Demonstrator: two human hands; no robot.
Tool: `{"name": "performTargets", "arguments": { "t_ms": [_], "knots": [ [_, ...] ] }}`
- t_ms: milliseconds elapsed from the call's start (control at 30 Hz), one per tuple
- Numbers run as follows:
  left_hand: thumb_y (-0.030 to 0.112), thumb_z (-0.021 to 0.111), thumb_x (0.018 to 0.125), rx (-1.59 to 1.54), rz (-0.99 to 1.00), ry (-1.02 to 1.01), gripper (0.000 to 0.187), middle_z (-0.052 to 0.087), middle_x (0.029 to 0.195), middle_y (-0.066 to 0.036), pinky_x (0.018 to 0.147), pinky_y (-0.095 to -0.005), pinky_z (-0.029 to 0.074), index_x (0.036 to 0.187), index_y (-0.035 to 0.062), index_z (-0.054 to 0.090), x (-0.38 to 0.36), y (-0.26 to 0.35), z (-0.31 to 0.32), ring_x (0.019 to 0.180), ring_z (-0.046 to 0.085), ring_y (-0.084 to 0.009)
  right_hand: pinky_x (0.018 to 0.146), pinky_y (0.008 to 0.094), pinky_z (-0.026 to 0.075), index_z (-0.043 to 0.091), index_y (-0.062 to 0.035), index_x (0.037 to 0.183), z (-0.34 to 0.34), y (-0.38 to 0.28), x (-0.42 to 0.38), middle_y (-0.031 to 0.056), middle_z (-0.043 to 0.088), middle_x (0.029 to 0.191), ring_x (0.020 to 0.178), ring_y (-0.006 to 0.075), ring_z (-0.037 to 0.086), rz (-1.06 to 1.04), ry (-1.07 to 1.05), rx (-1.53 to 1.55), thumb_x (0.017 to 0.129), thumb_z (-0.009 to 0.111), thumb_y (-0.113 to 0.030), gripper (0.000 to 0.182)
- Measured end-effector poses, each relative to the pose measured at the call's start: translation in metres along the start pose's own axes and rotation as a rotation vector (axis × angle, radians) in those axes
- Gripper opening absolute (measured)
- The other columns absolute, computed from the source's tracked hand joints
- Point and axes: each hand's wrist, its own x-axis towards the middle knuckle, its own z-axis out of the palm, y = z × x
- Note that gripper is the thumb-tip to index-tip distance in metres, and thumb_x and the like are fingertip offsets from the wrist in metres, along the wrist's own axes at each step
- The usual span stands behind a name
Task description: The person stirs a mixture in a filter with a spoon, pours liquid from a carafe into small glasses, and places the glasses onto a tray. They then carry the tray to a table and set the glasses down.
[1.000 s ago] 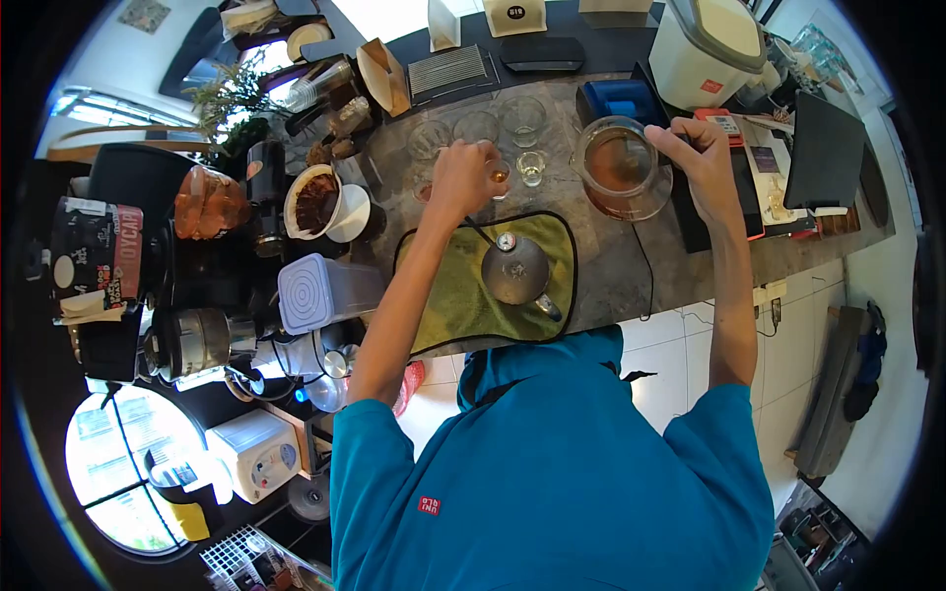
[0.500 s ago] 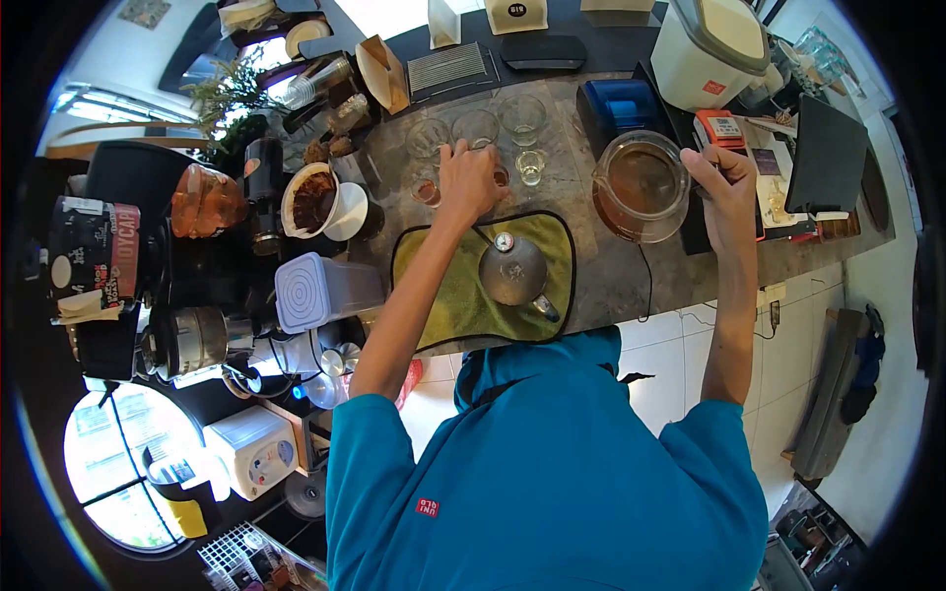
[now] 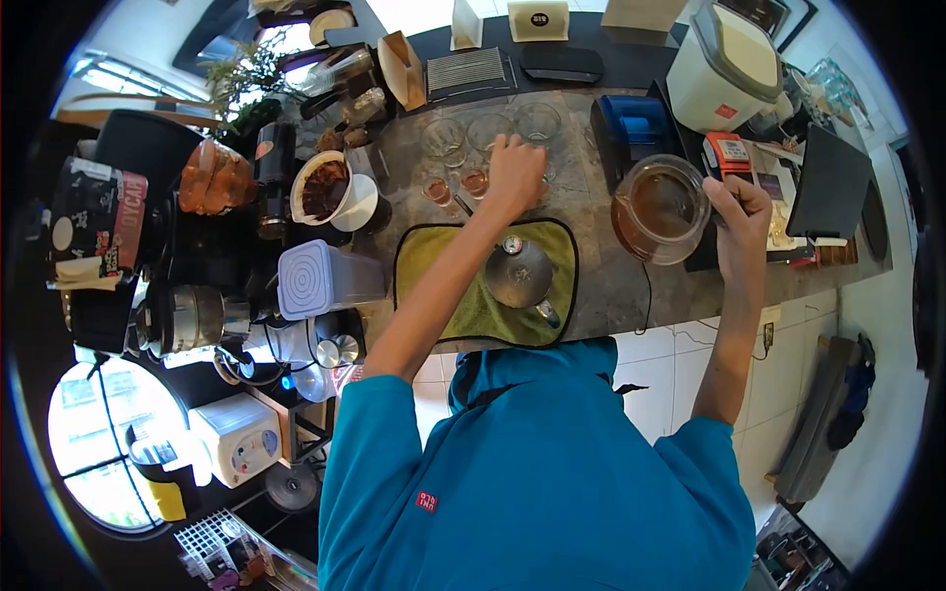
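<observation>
My right hand [image 3: 739, 209] is closed round the handle of a round glass server [image 3: 660, 209] holding brown liquid, raised at the right of the counter. My left hand [image 3: 518, 175] reaches over the counter, fingers bent down on a small clear glass that it mostly hides. Left of that hand stand two small glasses with reddish-brown liquid, one nearer [image 3: 475, 181] and one farther [image 3: 438, 190]. Three larger clear glasses [image 3: 444, 144] are in a row behind. A metal kettle [image 3: 519, 276] with a dial thermometer rests on a green cloth [image 3: 424, 286].
A white dripper [image 3: 305, 197] with coffee grounds and a lidded plastic container [image 3: 307, 279] are at the left. Behind are a slatted tray [image 3: 467, 72] and a black flat device [image 3: 562, 65]. A blue-and-black device [image 3: 636, 120] and a white bin [image 3: 711, 84] stand back right.
The nearer reddish-brown glass now sits farther left, beside the other one. My left hand has shifted right, off it. The server remains in my right hand; the whole view has shifted slightly.
</observation>
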Motion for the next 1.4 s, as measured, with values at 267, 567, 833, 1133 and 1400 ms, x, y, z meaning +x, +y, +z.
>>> {"name": "performTargets", "arguments": {
  "t_ms": [267, 567, 833, 1133, 1400],
  "knots": [
    [0.025, 0.079, 0.065, -0.492, 0.118, 0.413, 0.042, 0.064, 0.09, -0.011, 0.088, -0.0394, 0.043, 0.093, 0.0025, 0.059, -0.023, -0.003, -0.042, 0.097, 0.059, -0.0277, 0.055, 0.0213, 0.022, 0.048, -0.0097, 0.061, 0.0, -0.013, -0.005, -0.0095, 0.037, 0.061, 0.058, 0.0006, 0.029, 0.012, 0.038, 0.065, 0.085, 0.069, -0.005, 0.033],
    [0.007, 0.081, 0.069, -1.223, -0.129, 0.557, 0.039, 0.065, 0.094, -0.009, 0.083, -0.0276, 0.048, 0.098, 0.0018, 0.055, -0.13, -0.027, -0.141, 0.095, 0.061, -0.0135, 0.055, 0.0205, 0.023, 0.048, -0.0104, 0.06, 0.042, -0.029, 0.022, -0.0103, 0.038, 0.062, 0.058, -0.0005, 0.031, 0.005, -0.015, 0.102, 0.085, 0.069, -0.004, 0.033],
    [-0.002, 0.083, 0.064, -1.271, -0.194, 0.607, 0.045, 0.065, 0.1, -0.009, 0.088, -0.0279, 0.046, 0.103, -0.0003, 0.059, -0.181, -0.019, -0.14, 0.096, 0.061, -0.0138, 0.05, 0.0232, 0.018, 0.042, -0.0093, 0.055, 0.106, -0.06, 0.053, -0.0104, 0.03, 0.057, 0.054, 0.0009, 0.026, -0.12, -0.358, -0.137, 0.083, 0.071, -0.017, 0.042],
    [0.003, 0.086, 0.064, -1.292, -0.198, 0.554, 0.045, 0.066, 0.095, -0.007, 0.084, -0.0267, 0.047, 0.102, -0.0009, 0.063, -0.179, -0.005, -0.128, 0.091, 0.061, -0.0116, 0.047, 0.0271, 0.027, 0.058, 0.0005, 0.063, 0.146, -0.105, 0.062, -0.0036, 0.039, 0.053, 0.052, 0.0044, 0.035, -0.329, -0.768, -0.691, 0.082, 0.072, -0.028, 0.037],
    [0.012, 0.087, 0.063, -1.261, -0.223, 0.562, 0.043, 0.067, 0.09, -0.006, 0.079, -0.028, 0.051, 0.098, -0.0001, 0.065, -0.169, 0.002, -0.131, 0.084, 0.063, -0.0126, 0.063, 0.0243, 0.043, 0.061, -0.0008, 0.089, 0.166, -0.128, 0.049, 0.0053, 0.055, 0.084, 0.075, 0.01, 0.053, -0.28, -0.849, -1.029, 0.077, 0.079, -0.034, 0.04]
  ]
}}
